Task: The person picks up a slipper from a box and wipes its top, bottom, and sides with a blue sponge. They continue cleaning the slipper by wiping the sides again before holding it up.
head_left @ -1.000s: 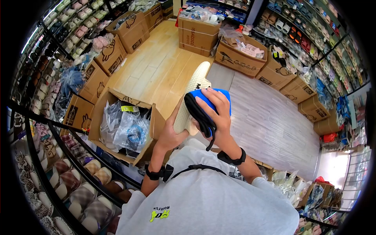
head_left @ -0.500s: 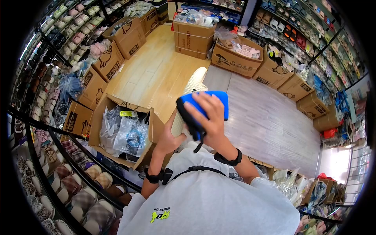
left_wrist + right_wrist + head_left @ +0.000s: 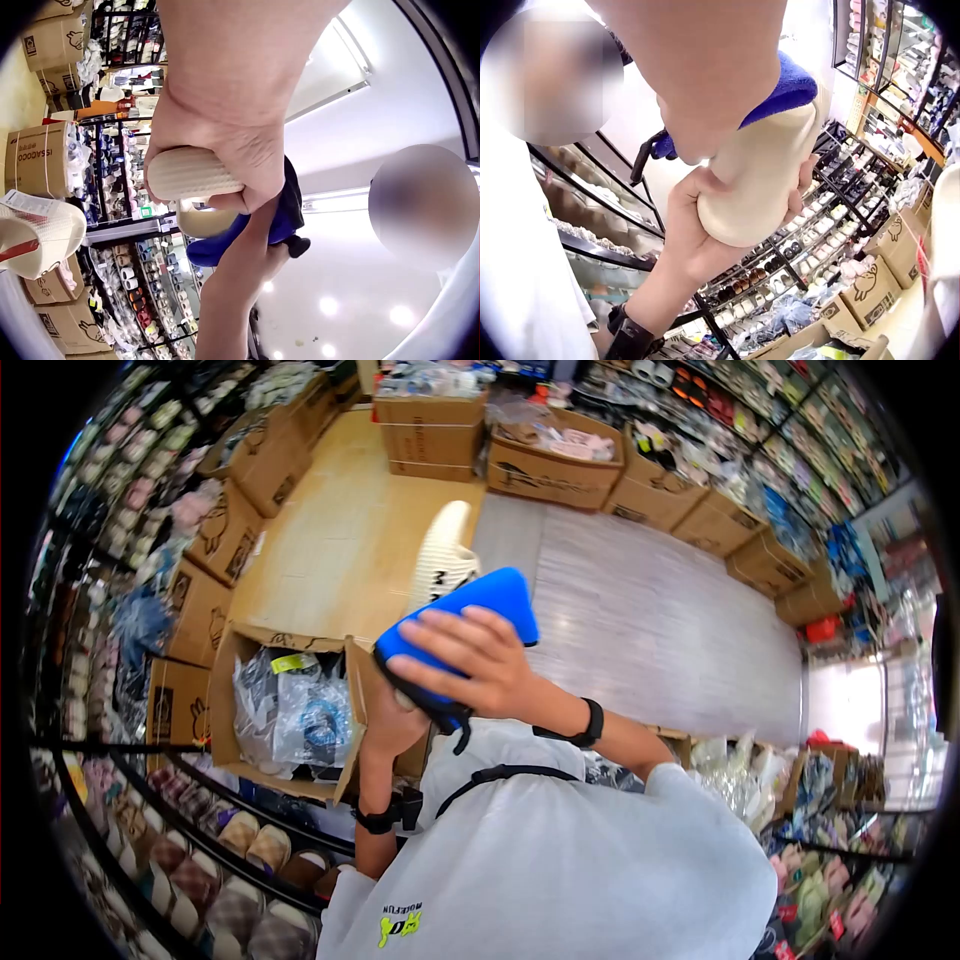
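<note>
Pale shoe with a red strip (image 3: 58, 225): cut off by the far left edge of the left wrist view; support impossible to make out.
Plaid slippers (image 3: 242, 908): in rows on the rack at lower left; blurred towards the dark rim of the head view.
Open carton (image 3: 352, 705): beside the left forearm, full of clear plastic packs; further left in the view than half a second ago, along with the other cartons.
Left hand (image 3: 390, 722): curled around one end of the cream shoe, as seen from both wrists; more covered from above than half a second ago, with most fingers out of sight.
Cream shoe (image 3: 441, 555): in the left hand, off the floor, pointing away from the body; black lettering more exposed than before, but cut short by the blue pad and only partly legible.
Blue pad (image 3: 495, 595): laid across the shoe; turned and shifted left since the last frame, now with a broad blue face upward and less of the black side on show.
Black loop (image 3: 462, 738): dangling from the pad's near end.
Right hand (image 3: 480, 665): holding the pad, fingers spread over the top; forearm now lying flatter; thumb hidden.
</note>
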`<state>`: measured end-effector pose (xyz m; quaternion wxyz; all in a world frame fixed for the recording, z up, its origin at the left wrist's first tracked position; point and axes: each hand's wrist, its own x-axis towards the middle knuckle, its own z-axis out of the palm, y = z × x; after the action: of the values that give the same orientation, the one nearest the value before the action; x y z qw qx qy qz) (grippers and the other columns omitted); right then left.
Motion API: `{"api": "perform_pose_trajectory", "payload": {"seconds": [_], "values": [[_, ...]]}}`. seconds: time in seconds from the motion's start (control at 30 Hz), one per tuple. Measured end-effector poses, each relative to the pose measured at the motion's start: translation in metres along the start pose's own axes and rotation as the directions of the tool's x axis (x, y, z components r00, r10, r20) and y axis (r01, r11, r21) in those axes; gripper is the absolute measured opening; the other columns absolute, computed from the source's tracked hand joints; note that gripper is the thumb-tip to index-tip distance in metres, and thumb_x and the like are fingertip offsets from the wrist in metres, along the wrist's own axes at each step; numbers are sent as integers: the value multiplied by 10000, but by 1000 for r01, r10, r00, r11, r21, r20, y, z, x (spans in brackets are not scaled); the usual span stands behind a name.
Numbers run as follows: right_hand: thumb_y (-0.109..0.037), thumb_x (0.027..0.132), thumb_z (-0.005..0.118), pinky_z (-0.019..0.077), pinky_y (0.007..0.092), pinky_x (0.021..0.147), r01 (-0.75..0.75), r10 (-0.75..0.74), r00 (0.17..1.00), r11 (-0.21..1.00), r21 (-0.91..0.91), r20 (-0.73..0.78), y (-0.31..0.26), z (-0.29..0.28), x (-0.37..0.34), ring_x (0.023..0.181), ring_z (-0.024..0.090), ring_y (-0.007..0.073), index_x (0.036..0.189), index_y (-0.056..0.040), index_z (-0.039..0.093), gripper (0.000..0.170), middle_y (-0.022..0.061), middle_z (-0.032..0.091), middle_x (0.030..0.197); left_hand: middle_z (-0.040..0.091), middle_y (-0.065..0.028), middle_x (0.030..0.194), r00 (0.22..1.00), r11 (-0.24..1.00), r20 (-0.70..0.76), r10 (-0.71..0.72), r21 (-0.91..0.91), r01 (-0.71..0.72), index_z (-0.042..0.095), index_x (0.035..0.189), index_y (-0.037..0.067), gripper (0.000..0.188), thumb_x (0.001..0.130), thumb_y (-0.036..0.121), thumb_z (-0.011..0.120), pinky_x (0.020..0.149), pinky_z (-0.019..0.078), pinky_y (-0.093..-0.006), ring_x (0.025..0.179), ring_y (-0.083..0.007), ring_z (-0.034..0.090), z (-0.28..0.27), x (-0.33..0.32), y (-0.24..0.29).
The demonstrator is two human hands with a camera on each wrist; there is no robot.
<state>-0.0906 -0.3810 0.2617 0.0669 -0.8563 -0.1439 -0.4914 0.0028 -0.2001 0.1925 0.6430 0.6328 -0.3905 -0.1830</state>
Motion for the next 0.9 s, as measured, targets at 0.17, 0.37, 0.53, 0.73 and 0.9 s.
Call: {"api": "perform_pose_trajectory", "payload": {"seconds": [0.17, 0.37, 0.53, 0.73, 0.9], "values": [[-203, 940, 711, 392, 452, 1209, -58, 51, 997, 993, 103, 64, 16, 4, 9, 1348, 662, 274, 1395, -210, 763, 458, 88, 690, 1494, 621, -171, 1465, 993, 994, -45, -110, -34, 108, 459, 1570, -18, 780, 913, 102, 862, 1130, 509, -419, 1349, -278, 629, -7, -1, 2], [-191, 991, 660, 455, 450, 1154, 2, -3, 998, 1000, 24, 63, 19, 10, 11, 1342, 667, 272, 1394, -194, 757, 415, 94, 699, 1479, 577, -180, 1545, 995, 994, -32, 96, 56, -95, 445, 1597, -9, 759, 933, 78, 803, 1188, 471, -420, 1421, -284, 578, -5, 17, -20], [-209, 1047, 608, 430, 441, 1200, -1, 11, 993, 997, -82, 117, 44, -8, 3, 1337, 671, 249, 1400, -229, 749, 381, 78, 698, 1479, 600, -157, 1524, 990, 1000, 138, 2, -3, -2, 451, 1598, -12, 781, 905, 67, 801, 1188, 469, -406, 1411, -230, 583, 1, 40, -15], [-308, 888, 840, 443, 531, 1164, -374, 374, 927, 927, -16, -4, 56, -31, -5, 1363, 630, 381, 1359, -151, 778, 501, 163, 672, 1485, 587, -148, 1490, 965, 972, 246, -87, -192, 136, 357, 1669, -46, 904, 795, -73, 584, 1176, 435, -360, 1384, -231, 565, 30, 75, -6], [-216, 954, 708, 445, 501, 1173, -76, 124, 971, 971, -228, 206, 66, -41, -33, 1324, 673, 311, 1339, -199, 792, 394, 116, 711, 1457, 567, -202, 1544, 944, 978, 323, -65, -166, 125, 333, 1668, -68, 888, 831, -47, 628, 1222, 408, -389, 1451, -267, 542, 46, 92, -17]]}}
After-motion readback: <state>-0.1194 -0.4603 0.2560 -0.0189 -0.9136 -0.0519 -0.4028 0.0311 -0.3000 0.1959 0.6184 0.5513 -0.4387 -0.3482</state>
